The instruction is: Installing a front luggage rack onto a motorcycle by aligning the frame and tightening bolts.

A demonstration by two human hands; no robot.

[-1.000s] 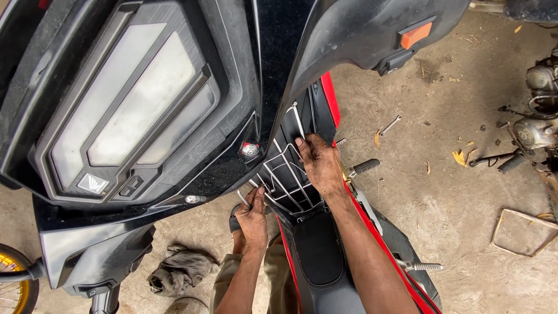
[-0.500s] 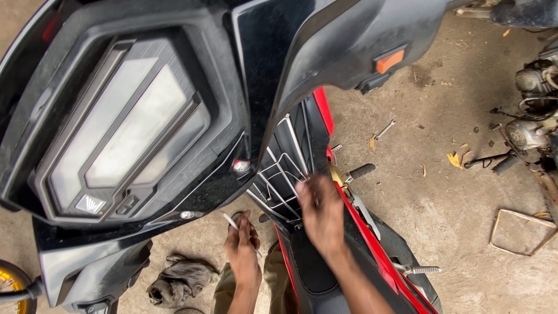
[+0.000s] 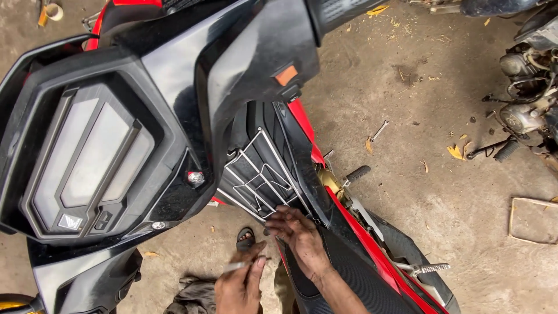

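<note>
View from above a black and red motorcycle (image 3: 244,75), its instrument panel (image 3: 87,163) filling the left of the picture. A wire basket (image 3: 258,180) sits on the inner leg shield below the handlebar. The person's right hand (image 3: 299,235) rests at the basket's lower edge, wrist bent, forearm running down along the seat, fingers (image 3: 279,216) curled close against the lowest wires; whether they pinch anything there cannot be told. The left hand (image 3: 239,285) hangs lower, near the bottom edge of the picture, closed on a slim pale tool (image 3: 235,267) (possibly a small screwdriver or pen, too small to tell) pointing leftwards.

Likely risks: the right fingers could catch between wire and plastic panel if the basket shifts, and the tool could slip from the left hand to the concrete floor (image 3: 442,145), near the sandalled foot (image 3: 246,237) and a crumpled rag (image 3: 192,299) below.
</note>
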